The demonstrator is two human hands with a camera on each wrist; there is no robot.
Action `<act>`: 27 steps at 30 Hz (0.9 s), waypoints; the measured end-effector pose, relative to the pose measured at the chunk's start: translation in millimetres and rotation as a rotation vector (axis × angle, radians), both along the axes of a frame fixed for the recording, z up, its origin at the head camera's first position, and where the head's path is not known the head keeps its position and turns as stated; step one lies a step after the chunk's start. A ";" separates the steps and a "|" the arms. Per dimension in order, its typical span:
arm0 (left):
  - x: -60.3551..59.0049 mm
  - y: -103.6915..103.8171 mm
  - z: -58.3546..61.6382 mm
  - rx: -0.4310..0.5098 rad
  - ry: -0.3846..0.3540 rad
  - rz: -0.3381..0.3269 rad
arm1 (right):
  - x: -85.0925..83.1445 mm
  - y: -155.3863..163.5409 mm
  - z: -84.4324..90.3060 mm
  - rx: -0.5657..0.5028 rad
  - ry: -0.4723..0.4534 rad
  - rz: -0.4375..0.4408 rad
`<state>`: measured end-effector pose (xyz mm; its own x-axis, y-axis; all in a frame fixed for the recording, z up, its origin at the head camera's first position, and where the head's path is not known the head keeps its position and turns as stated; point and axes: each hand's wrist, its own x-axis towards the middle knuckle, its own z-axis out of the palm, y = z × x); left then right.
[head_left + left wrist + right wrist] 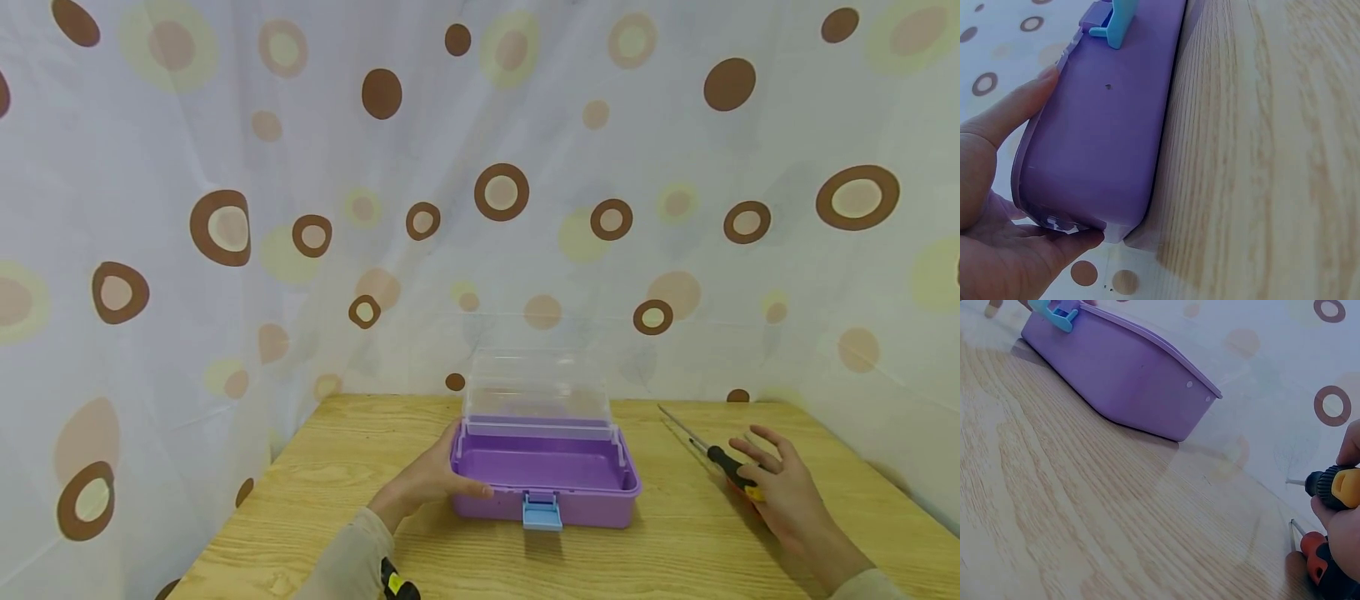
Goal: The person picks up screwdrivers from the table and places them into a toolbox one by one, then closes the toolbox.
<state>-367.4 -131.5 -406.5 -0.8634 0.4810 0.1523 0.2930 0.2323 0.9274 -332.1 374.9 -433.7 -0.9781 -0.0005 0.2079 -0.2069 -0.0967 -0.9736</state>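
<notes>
A purple box (585,505) stands open at mid-table, its clear lid (536,387) upright and a blue latch (542,510) at the front. My left hand (427,479) grips its left end, thumb along the front wall (1104,125) and fingers (1054,240) around the corner. At the right, my right hand (787,492) lies over a black-and-yellow screwdriver (722,460). In the right wrist view its fingers (1329,512) pinch that handle (1335,487). A second, orange-and-black screwdriver (1319,562) lies under the hand.
The wooden table (660,558) is ringed by a spotted curtain (225,225) close behind and on both sides. The screwdriver's metal shaft (678,425) points toward the back edge. Bare wood lies between the box and my right hand.
</notes>
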 end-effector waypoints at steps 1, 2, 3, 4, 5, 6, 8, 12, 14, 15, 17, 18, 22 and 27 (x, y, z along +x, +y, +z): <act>0.1 0.0 0.1 -0.002 0.000 0.002 | -0.3 0.7 0.4 -0.027 -0.001 0.014; 0.2 -0.1 0.3 -0.002 -0.001 0.003 | -0.7 1.5 0.7 -0.058 0.000 0.028; 0.4 -0.2 0.5 -0.003 -0.002 0.005 | -1.2 2.4 0.9 -0.088 0.008 0.045; 0.4 -0.2 0.6 -0.003 -0.002 0.007 | -1.7 3.4 1.3 -0.122 0.020 0.066; 0.4 -0.3 0.6 -0.005 -0.003 0.008 | -1.9 4.4 1.4 -0.158 0.036 0.092; 0.4 -0.3 0.6 -0.007 -0.004 0.011 | -1.9 5.2 1.5 -0.197 0.052 0.121; 0.5 -0.4 0.6 -0.007 -0.006 0.014 | -2.3 6.7 1.7 -0.283 0.083 0.181; 0.3 -0.6 0.2 -0.006 -0.005 0.016 | -2.6 7.2 3.6 -0.409 0.110 0.272; 0.3 -0.6 0.1 0.000 -0.006 0.008 | -3.0 6.8 4.9 -0.447 0.108 0.296; 0.3 -0.6 0.0 0.004 -0.007 0.004 | -2.9 6.7 5.2 -0.456 0.104 0.300; 0.4 -0.6 0.0 0.010 -0.007 -0.005 | -2.8 6.5 5.6 -0.488 0.093 0.306; 0.4 -0.6 0.0 0.013 -0.005 -0.009 | -2.5 6.4 5.7 -0.510 0.086 0.307; 0.3 -0.7 0.5 0.020 0.002 -0.020 | -1.6 7.1 6.1 -0.647 0.064 0.319; -0.2 -0.8 1.2 0.028 -0.004 -0.042 | -1.2 10.5 6.4 -0.801 0.065 0.368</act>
